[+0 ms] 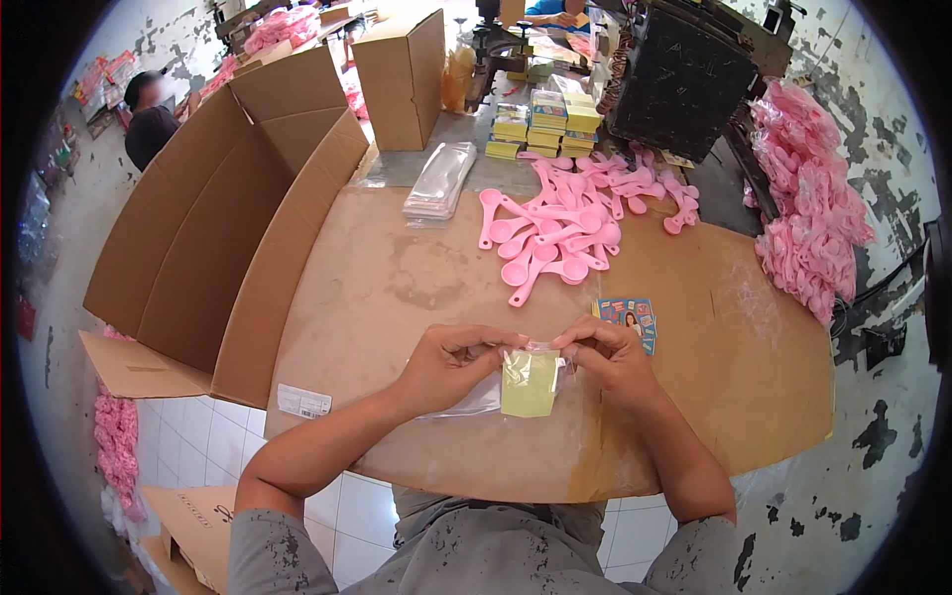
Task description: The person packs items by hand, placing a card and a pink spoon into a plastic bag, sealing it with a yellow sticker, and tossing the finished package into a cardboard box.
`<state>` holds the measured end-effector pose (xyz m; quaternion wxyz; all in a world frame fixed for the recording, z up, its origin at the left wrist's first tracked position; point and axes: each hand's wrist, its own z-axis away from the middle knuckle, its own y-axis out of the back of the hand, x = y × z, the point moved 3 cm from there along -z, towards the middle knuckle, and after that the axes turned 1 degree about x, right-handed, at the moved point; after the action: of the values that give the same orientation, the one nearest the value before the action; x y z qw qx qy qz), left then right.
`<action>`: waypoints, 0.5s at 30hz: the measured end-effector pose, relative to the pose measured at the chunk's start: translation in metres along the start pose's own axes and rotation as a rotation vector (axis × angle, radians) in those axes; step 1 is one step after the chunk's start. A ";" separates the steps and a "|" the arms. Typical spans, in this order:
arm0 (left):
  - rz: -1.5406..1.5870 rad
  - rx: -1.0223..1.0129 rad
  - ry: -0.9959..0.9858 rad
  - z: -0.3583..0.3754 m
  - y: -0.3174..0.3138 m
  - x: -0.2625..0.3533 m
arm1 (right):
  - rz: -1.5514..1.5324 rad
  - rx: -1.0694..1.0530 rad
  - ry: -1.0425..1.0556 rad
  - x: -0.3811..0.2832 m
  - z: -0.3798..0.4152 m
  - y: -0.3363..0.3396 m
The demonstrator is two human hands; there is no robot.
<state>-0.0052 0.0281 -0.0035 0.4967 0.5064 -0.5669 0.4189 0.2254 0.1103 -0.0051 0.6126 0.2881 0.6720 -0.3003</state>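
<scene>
Close to the table's near edge, a clear plastic bag (563, 369) with a yellow-green card (530, 385) in it hangs between my hands. My left hand (454, 359) pinches the bag's top edge on the left. On the right, the fingers of my right hand (613, 359) are closed on the same edge. Under my left hand lies more clear plastic (481, 399), partly hidden. A printed blue card (635, 319) lies just beyond my right hand. Farther up is a heap of pink measuring spoons (555, 233).
An open cardboard box (198, 258) stands at the left. Behind are stacked clear bags (441, 180), card stacks (547, 121), a closed carton (397, 84) and a black machine (682, 77). Bagged pink spoons (808, 198) pile at the right. A person (149, 124) is far left.
</scene>
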 end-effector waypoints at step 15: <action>0.142 0.005 0.214 -0.005 0.000 -0.015 | 0.058 0.032 -0.104 0.001 0.002 -0.002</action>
<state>-0.0048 0.0358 -0.0178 0.5220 0.4187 -0.5441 0.5061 0.2245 0.1076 -0.0066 0.6505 0.3009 0.6258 -0.3077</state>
